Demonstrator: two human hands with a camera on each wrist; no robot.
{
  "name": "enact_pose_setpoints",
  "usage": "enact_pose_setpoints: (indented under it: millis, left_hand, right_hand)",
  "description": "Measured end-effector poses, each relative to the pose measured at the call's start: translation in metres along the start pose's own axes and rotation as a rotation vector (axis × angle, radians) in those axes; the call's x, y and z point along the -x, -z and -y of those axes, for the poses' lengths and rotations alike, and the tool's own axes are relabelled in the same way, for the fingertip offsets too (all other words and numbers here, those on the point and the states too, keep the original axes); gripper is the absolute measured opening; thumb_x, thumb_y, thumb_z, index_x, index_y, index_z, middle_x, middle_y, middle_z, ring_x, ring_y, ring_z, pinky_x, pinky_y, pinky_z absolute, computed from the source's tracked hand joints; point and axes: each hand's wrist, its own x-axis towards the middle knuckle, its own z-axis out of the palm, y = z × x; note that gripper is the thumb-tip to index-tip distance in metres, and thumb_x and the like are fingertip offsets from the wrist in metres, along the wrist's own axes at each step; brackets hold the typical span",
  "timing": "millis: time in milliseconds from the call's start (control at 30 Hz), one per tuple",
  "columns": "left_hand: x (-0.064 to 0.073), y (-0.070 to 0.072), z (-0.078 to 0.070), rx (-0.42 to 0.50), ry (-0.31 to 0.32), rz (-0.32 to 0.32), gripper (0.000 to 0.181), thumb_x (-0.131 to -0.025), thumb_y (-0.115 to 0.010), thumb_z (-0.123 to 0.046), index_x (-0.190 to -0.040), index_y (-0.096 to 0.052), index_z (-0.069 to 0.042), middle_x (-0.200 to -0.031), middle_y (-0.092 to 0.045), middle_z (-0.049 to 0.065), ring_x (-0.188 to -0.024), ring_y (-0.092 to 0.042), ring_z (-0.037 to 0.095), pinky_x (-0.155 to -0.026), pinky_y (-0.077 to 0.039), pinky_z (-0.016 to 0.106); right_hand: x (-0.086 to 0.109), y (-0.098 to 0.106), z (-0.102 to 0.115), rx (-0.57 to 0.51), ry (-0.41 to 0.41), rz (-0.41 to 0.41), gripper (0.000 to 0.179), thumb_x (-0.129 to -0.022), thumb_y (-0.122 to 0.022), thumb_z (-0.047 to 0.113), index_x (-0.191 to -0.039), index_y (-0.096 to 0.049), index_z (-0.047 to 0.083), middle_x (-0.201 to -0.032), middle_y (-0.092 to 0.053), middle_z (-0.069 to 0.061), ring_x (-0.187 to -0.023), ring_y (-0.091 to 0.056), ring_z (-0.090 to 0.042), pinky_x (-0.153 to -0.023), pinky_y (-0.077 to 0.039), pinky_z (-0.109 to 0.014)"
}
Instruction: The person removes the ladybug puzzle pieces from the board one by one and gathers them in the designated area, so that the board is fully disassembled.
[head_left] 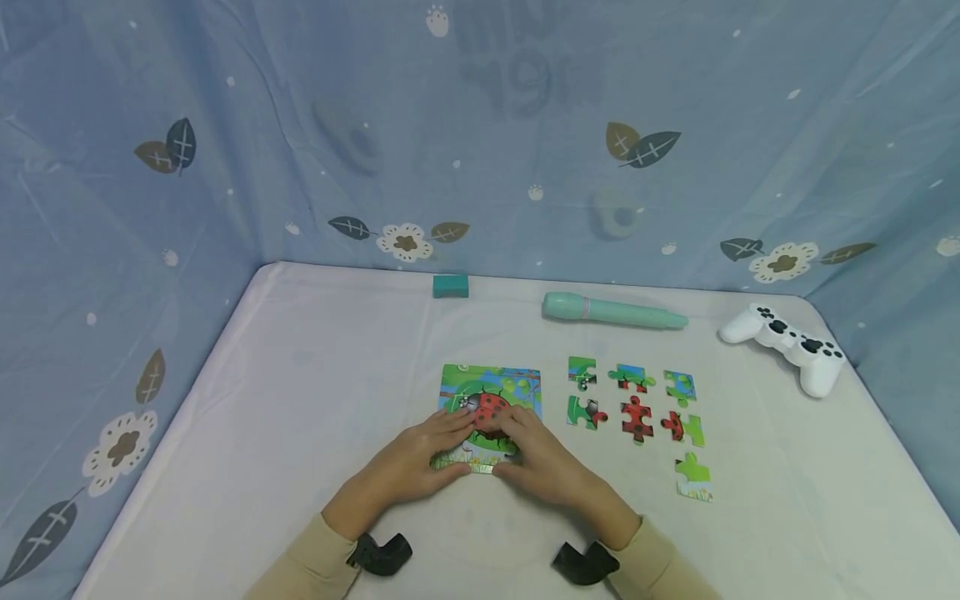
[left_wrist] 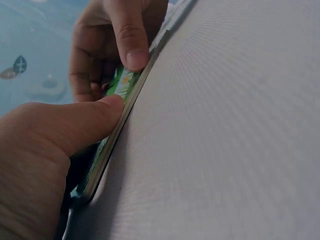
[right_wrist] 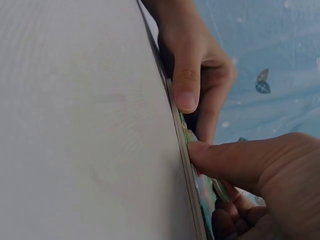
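A ladybug jigsaw puzzle (head_left: pixel 528 385) lies in its flat board in front of me, with both hands over its near half. My left hand (head_left: pixel 422 454) rests on its left side, fingers stretched across the picture and thumb at the front edge. On the other side, my right hand (head_left: pixel 546 458) has curled fingers, with its thumb at the near edge. In the right wrist view a puzzle piece (right_wrist: pixel 220 191) tilts up from the board at the right fingertips, which pinch it. The hands hide part of the picture.
Several loose puzzle pieces (head_left: pixel 637 419) lie to the right of the board. Farther back are a teal block (head_left: pixel 451 287), a mint-green pen-shaped object (head_left: pixel 622 312) and a white game controller (head_left: pixel 787 343). Blue patterned cloth (head_left: pixel 480 150) hangs behind the white table (head_left: pixel 330 333).
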Motion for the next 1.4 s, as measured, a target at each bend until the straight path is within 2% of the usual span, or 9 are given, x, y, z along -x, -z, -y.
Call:
enact_pose_setpoints:
  millis: [267, 433, 633, 900, 1167, 1400]
  left_hand:
    - [-0.001, 0.001, -0.001, 0.007, -0.018, -0.008, 0.056, -0.088, -0.066, -0.036, -0.132, -0.056, -0.003, -0.139, -0.052, 0.009, -0.132, -0.045, 0.03, -0.11, -0.038, 0.043]
    - [-0.001, 0.001, 0.0, 0.02, 0.006, 0.009, 0.055, -0.088, -0.066, -0.037, -0.132, -0.056, -0.004, -0.14, -0.051, 0.007, -0.133, -0.044, 0.03, -0.109, -0.039, 0.043]
    - [-0.001, 0.0, 0.002, 0.032, -0.003, 0.011, 0.055, -0.088, -0.066, -0.037, -0.131, -0.056, -0.004, -0.141, -0.051, 0.007, -0.133, -0.043, 0.03, -0.11, -0.037, 0.043]
    - [0.0, -0.001, 0.003, 0.033, -0.004, 0.005, 0.055, -0.089, -0.065, -0.037, -0.131, -0.056, -0.003, -0.141, -0.051, 0.006, -0.134, -0.043, 0.028, -0.112, -0.036, 0.042]
    - [0.0, -0.001, 0.002, 0.034, -0.006, 0.008, 0.055, -0.089, -0.065, -0.038, -0.131, -0.056, -0.004, -0.141, -0.051, 0.006, -0.134, -0.043, 0.028, -0.111, -0.036, 0.042]
    - [0.0, 0.001, 0.001, 0.034, 0.019, 0.023, 0.055, -0.089, -0.065, -0.037, -0.132, -0.056, -0.005, -0.142, -0.05, 0.004, -0.135, -0.042, 0.027, -0.112, -0.036, 0.041]
  right_hand:
    - [-0.001, 0.006, -0.003, -0.01, -0.048, -0.001, 0.042, -0.084, -0.071, 0.013, -0.123, -0.058, 0.013, -0.116, -0.052, 0.0, -0.11, -0.047, -0.017, -0.092, -0.048, -0.04]
    - [-0.001, 0.018, -0.006, -0.041, -0.066, -0.007, 0.04, -0.086, -0.069, 0.013, -0.124, -0.057, 0.014, -0.116, -0.052, 0.002, -0.112, -0.046, -0.017, -0.093, -0.047, -0.041]
    - [0.008, 0.035, -0.015, 0.007, -0.085, -0.039, 0.044, -0.084, -0.071, 0.013, -0.126, -0.057, 0.013, -0.116, -0.053, 0.0, -0.111, -0.048, -0.018, -0.093, -0.048, -0.044]
    - [0.041, 0.057, -0.035, 0.062, -0.111, -0.117, 0.044, -0.081, -0.074, 0.01, -0.122, -0.06, 0.015, -0.116, -0.055, 0.003, -0.107, -0.05, -0.013, -0.089, -0.05, -0.04]
    - [0.089, 0.076, -0.051, 0.089, -0.133, -0.187, 0.049, -0.076, -0.077, 0.004, -0.121, -0.06, 0.012, -0.113, -0.056, 0.003, -0.096, -0.05, -0.007, -0.079, -0.051, -0.025]
    - [0.117, 0.088, -0.055, 0.13, -0.272, -0.182, 0.046, -0.077, -0.077, 0.011, -0.12, -0.061, 0.019, -0.113, -0.056, 0.007, -0.098, -0.049, 0.0, -0.081, -0.051, -0.025]
